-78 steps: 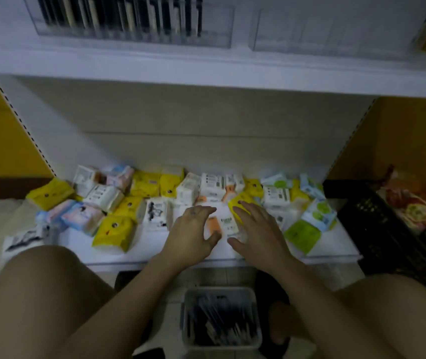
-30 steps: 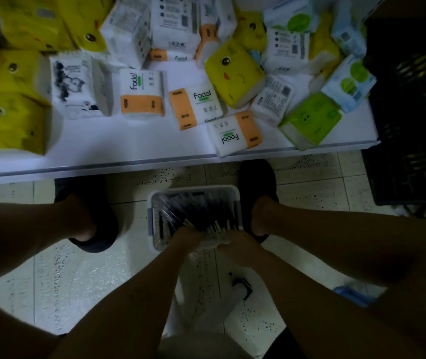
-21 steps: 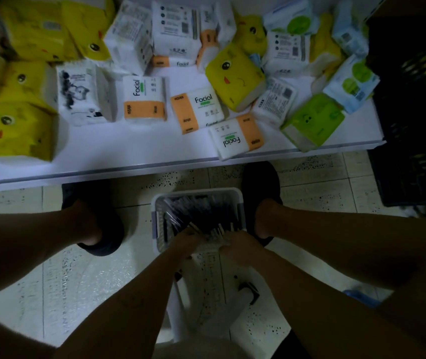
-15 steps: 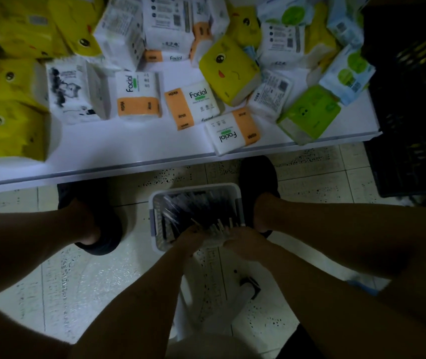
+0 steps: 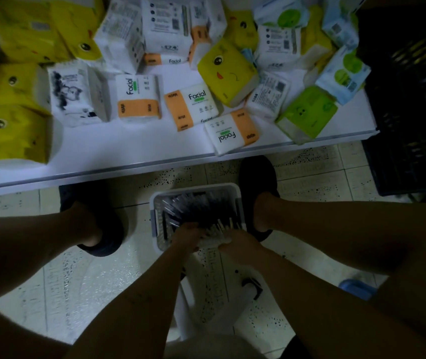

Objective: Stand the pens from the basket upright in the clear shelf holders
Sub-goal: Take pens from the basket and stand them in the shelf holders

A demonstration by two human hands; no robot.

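Speckled floor tiles (image 5: 310, 177) fill the lower half of the frame. A low white shelf (image 5: 103, 156) runs across the top, carrying packs of facial tissue (image 5: 191, 104), and a black crate (image 5: 414, 112) stands at the upper right. Just below centre, between the person's dark shoes (image 5: 256, 177), sits the white basket (image 5: 235, 193), full of dark pens (image 5: 201, 208). Both hands are down in its near end. The left hand (image 5: 184, 238) curls round one side of a fanned bunch of pens and the right hand (image 5: 237, 246) closes on the other side, with light pen ends sticking up between them. In the dim light the exact finger hold is hard to read. The step in hand looks like gathering a handful. The clear holders are out of view. The next move would call for squaring the bunch so the ends line up, lifting it past the basket rim without shedding strays, then raising it to the holders and turning the pens upright
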